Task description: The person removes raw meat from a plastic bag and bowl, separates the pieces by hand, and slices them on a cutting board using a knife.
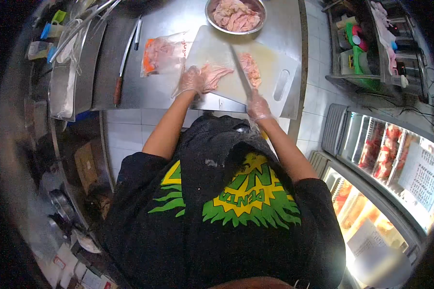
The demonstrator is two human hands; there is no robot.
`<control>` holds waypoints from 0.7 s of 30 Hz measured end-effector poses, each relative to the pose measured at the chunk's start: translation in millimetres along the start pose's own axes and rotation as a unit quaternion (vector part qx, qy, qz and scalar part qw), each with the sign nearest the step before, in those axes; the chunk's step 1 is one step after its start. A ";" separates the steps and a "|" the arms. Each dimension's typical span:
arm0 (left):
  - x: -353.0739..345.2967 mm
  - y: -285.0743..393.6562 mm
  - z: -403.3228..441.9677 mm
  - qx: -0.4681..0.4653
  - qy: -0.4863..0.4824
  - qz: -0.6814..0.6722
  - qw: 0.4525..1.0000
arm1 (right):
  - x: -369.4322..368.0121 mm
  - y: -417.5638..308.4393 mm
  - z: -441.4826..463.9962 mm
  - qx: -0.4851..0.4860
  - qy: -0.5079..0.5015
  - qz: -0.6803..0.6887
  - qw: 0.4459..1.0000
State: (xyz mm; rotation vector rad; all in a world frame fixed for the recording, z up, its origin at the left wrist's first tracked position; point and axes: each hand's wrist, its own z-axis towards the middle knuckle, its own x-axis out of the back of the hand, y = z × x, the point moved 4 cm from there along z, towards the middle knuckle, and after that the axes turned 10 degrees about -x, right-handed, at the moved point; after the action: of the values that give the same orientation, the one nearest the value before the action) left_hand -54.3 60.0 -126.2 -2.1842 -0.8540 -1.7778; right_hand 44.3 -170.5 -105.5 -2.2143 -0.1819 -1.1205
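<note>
A white cutting board (270,57) lies on the metal table. My left hand (191,81), in a clear plastic glove, is closed on the near-left end of a pale pink piece of raw meat (216,77). My right hand (259,106), gloved too, grips the handle of a long knife (241,70), whose blade points away across the board. Right beside the blade lies another strip of raw meat (250,69). Beyond the board stands a steel bowl (262,24) heaped with raw meat (236,18). The fingertips of my left hand are partly blurred.
An orange and white plastic packet (159,54) of meat lies left of the board. Further left are a wooden-handled tool (117,90) and a thin dark-ended tool (138,33). A metal trough (65,91) edges the table. Lit display fridges (386,149) stand at the right.
</note>
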 end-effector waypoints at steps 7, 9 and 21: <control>53.9 19.0 -3.7 -0.087 0.075 -0.051 0.992 | 9.9 -56.6 -18.9 -0.013 -0.045 0.012 0.999; 53.9 20.2 -11.8 -0.112 0.076 -0.052 0.989 | -14.9 -50.5 -11.2 -0.009 -0.061 -0.030 0.998; 33.5 -0.7 3.2 -0.173 0.058 -0.260 0.948 | -34.3 -127.5 87.7 -0.105 -0.128 -0.024 0.986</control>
State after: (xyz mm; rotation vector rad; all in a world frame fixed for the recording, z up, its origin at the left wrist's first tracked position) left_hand -48.3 72.4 -95.5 -2.1523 -1.2615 -2.4386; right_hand 32.2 -12.5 -108.0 -2.5531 -0.2369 -0.9115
